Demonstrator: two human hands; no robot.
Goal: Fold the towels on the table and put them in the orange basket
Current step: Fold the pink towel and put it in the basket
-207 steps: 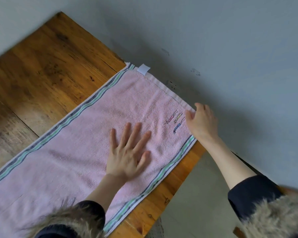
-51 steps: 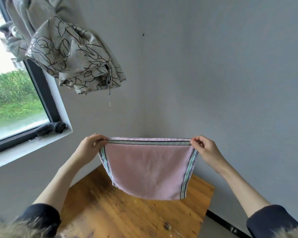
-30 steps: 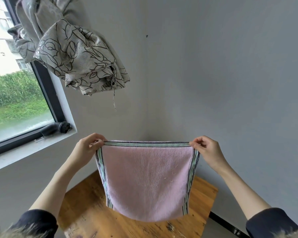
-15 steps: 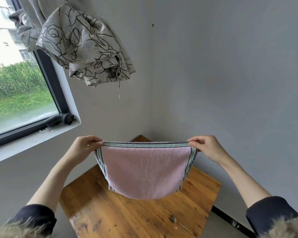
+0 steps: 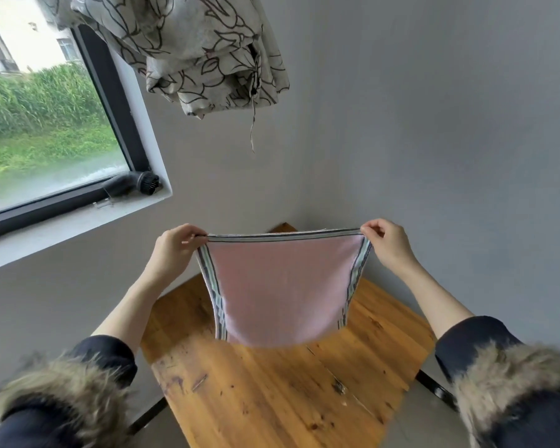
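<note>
Below both hands lies the worn wooden bench (image 5: 272,392). The left hand (image 5: 172,250) and right hand (image 5: 388,244) each pinch a top corner of the pink terry towel with striped borders (image 5: 285,286), which hangs doubled between them, clear of the bench. If either pinch slackens, the layers could slide apart and spoil the fold. Beyond the hands, no orange basket shows.

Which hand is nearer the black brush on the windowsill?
Left. The left hand pinches the pink towel just below-right of the brush; the right hand holds the far corner.
</note>
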